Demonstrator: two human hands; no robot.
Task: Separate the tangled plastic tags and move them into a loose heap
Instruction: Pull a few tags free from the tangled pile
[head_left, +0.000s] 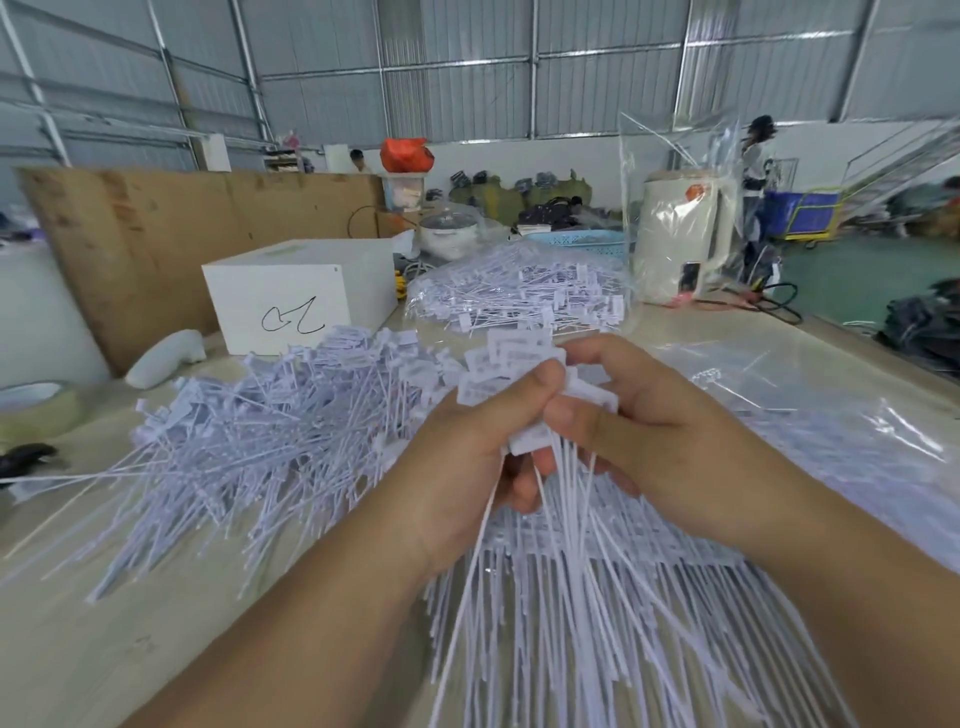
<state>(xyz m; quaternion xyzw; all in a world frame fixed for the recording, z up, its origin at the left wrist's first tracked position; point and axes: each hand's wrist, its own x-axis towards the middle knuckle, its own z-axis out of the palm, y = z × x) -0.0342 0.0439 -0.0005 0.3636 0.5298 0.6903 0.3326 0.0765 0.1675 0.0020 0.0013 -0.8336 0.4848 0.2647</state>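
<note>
**Both hands grip one bunch of tags**

The bunch of white tags (535, 379), flat heads up and thin tails hanging, sits above the table (130, 649), clasped by left hand (467, 452) and right hand (639, 415). One loose heap (249, 431) lies left, one bagged pile (519, 296) behind.

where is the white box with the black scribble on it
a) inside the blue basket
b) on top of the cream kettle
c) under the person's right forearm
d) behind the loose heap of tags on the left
d, the white box stands on the table just behind the loose heap of tags on the left, apart from both hands.
</note>
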